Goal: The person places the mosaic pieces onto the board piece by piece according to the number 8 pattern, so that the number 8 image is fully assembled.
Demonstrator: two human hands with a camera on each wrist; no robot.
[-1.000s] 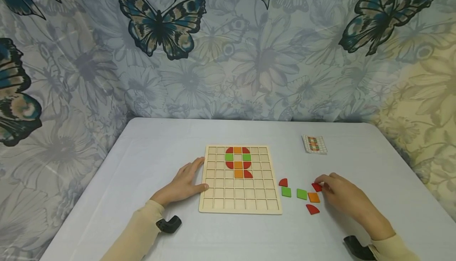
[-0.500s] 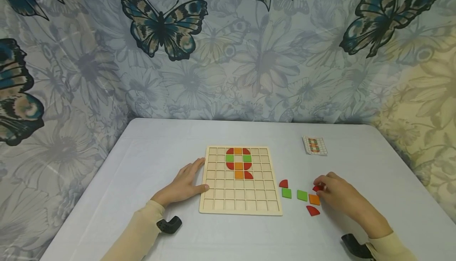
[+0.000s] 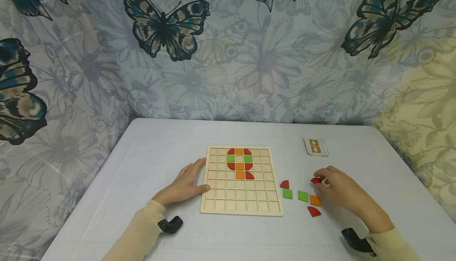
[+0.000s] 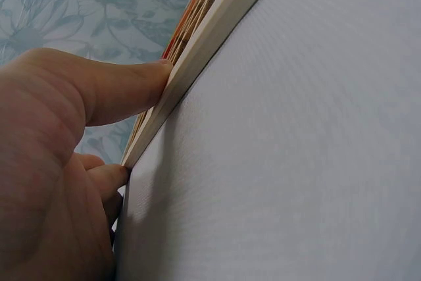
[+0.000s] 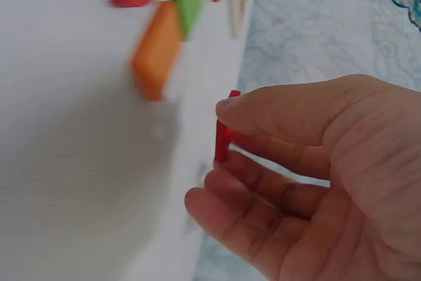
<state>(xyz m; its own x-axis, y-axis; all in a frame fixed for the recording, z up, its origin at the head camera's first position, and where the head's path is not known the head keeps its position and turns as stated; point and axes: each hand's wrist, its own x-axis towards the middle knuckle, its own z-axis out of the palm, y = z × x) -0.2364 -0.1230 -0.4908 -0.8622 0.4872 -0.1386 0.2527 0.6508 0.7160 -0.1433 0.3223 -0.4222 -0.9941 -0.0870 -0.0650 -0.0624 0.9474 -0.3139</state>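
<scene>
My right hand (image 3: 343, 190) pinches a red quarter-circle tile (image 5: 224, 137) between thumb and fingers, above the table to the right of the loose tiles. At the left edge of a wooden grid board (image 3: 242, 201) rests my left hand (image 3: 181, 184), fingers extended. In the left wrist view its thumb touches the board's side. Red, orange and green tiles form a pattern on the board's upper half, with an orange square (image 3: 240, 174) and a red quarter-circle (image 3: 249, 175) in its lowest row.
Between the board and my right hand lie two green squares (image 3: 303, 196), an orange square (image 3: 315, 200) and two red quarter-circles (image 3: 314, 211). Small pattern cards (image 3: 316, 146) lie farther back on the white table (image 3: 160, 134). Butterfly-print fabric hangs behind.
My right hand has closed its thumb and fingers on the red quarter-circle tile and lifted it off the table. The left hand has stayed at the board's edge.
</scene>
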